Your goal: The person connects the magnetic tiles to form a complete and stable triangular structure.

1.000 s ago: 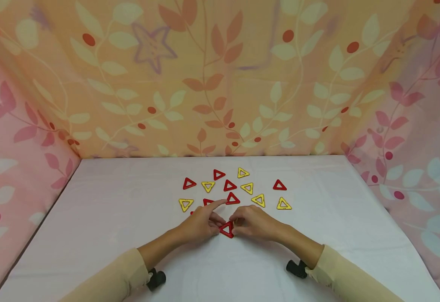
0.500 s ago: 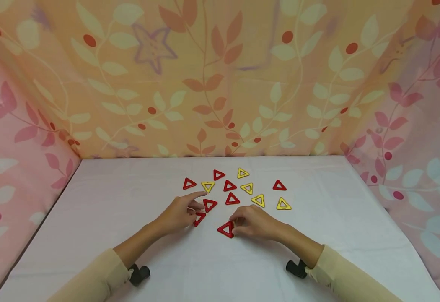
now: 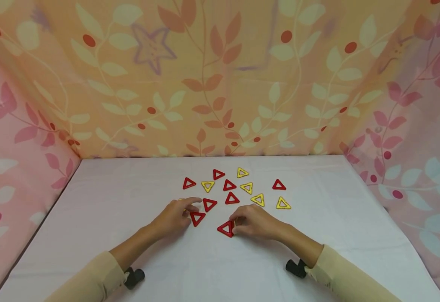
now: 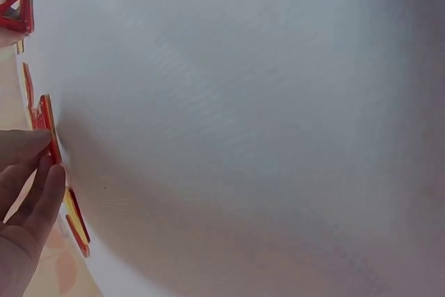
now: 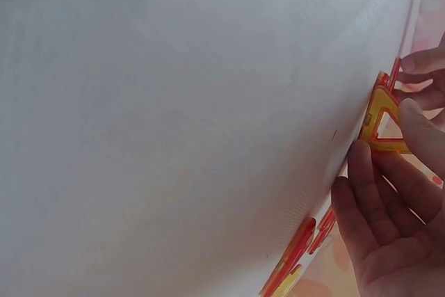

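My right hand (image 3: 255, 222) pinches an upright yellow triangle tile (image 5: 373, 119) between thumb and fingers in the right wrist view. A red triangle tile (image 3: 225, 229) stands against it; in the head view the yellow one is mostly hidden behind my fingers. To the left, my left hand (image 3: 172, 218) has its thumb and fingers on the edge of another red triangle tile (image 3: 197, 218), its index finger stretched out above. A further red triangle tile (image 3: 209, 204) lies just beyond those fingertips. Under the left hand, a yellow triangle tile shows only slivers.
Several loose red and yellow triangle tiles lie farther back on the white table (image 3: 110, 201), among them a red tile (image 3: 279, 184) and a yellow tile (image 3: 283, 203) at the right. Flower-patterned cloth (image 3: 220, 105) hangs behind the table and along both sides.
My left hand has moved left from the standing tiles to the loose red tile, which has turned and shifted slightly. My right hand stays in place, holding the yellow tile.
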Demonstrator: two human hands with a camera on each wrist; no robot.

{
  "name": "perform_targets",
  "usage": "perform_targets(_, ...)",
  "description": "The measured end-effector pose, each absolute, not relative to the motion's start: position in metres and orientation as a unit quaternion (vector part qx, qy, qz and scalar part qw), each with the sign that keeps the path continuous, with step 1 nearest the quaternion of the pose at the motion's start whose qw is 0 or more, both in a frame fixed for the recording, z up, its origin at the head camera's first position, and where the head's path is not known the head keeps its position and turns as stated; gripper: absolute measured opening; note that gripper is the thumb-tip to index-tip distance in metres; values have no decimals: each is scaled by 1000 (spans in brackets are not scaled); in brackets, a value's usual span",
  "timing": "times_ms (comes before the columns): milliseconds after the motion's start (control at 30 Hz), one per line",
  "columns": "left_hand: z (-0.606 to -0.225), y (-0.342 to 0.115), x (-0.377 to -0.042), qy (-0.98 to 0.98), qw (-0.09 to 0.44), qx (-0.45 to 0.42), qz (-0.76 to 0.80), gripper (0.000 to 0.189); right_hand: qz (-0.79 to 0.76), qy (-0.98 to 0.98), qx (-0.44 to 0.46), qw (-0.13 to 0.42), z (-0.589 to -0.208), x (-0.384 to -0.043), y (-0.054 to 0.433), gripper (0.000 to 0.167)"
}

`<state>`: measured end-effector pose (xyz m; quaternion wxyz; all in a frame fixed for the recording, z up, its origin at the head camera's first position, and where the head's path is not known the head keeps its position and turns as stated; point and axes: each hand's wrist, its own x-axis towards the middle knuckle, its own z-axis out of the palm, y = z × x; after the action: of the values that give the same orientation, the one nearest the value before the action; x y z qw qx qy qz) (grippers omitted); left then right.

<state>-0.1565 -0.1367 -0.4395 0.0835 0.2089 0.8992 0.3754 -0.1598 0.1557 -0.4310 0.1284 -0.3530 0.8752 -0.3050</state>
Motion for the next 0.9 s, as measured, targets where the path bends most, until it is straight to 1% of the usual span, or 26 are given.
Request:
perform_targets(100,-440,-136,-155,904,82,216,361,58,-308,873,-354,131,-432,-161,156,30)
perform_targets(300,-440,-131,-151,900,98,239,352,58,-309,873,-352,136,-432,-161,157,30)
perform_targets(567,-445,-124,-151,895,85,252,357,53,-307,872,-353,140,-431,-163,157,31)
perform_targets(900,-443,-114,-152,882,96,263,378,54,-307,873,-350,148,-431,-164,157,31)
